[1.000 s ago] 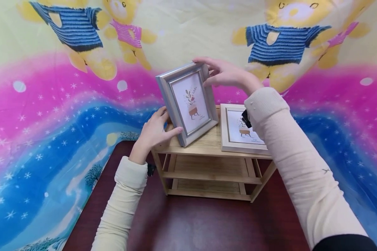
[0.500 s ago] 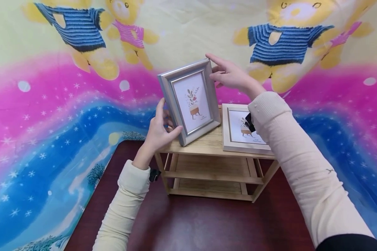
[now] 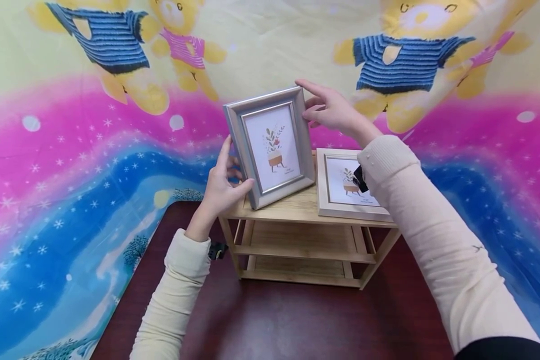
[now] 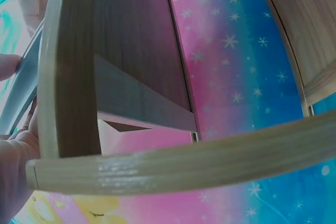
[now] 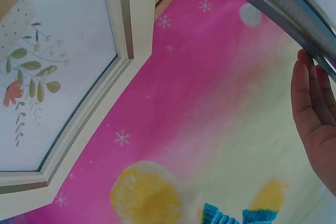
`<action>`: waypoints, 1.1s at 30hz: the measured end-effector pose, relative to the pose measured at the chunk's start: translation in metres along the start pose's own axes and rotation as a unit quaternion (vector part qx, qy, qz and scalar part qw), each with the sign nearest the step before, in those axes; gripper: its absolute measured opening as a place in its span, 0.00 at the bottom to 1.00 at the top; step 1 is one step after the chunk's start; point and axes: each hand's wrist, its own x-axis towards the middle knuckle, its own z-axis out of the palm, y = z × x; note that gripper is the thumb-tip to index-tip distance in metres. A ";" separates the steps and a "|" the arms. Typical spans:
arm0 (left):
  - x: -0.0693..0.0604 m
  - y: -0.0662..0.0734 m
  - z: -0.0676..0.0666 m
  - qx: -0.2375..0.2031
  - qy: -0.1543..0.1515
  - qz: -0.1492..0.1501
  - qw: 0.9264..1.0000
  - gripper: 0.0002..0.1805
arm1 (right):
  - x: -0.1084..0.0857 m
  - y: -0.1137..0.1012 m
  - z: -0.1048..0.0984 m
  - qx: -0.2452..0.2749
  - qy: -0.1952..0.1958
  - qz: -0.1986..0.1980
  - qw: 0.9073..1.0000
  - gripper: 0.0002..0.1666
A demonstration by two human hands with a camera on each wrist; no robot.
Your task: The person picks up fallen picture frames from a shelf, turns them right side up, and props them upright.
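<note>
A silver-grey picture frame (image 3: 272, 150) with a potted-plant print stands tilted on the left part of a small wooden shelf rack's top (image 3: 292, 207). My left hand (image 3: 220, 187) holds its lower left edge, thumb at the front and fingers at the side and behind. In the left wrist view, the wooden rack partly hides this hand. At the upper right corner and right edge, my right hand (image 3: 335, 110) touches the frame with nearly straight fingers. A cream picture frame (image 3: 322, 200) lies flat on the rack's right side, partly covered by the right sleeve.
The rack has lower shelves (image 3: 301, 240) and stands on a dark red table (image 3: 270, 320). Behind it hangs a cloth backdrop (image 3: 270, 45) printed with bears and snowflakes, close to the rack's far side.
The silver-grey frame has turned slightly to face the camera more. My right hand has moved from the top edge to the corner and right side. The left fingers have shifted upward along the edge.
</note>
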 end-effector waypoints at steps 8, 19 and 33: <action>0.003 0.000 -0.010 -0.009 -0.029 -0.028 0.999 0.48 | -0.008 0.000 0.002 -0.017 0.008 0.003 1.000 0.41; 0.011 -0.033 -0.020 -0.044 -0.052 -0.020 0.997 0.49 | -0.019 -0.003 0.003 -0.006 0.021 0.006 1.000 0.39; 0.011 -0.049 -0.024 -0.058 -0.045 -0.012 0.997 0.48 | -0.031 -0.006 0.006 -0.027 0.035 -0.013 0.999 0.38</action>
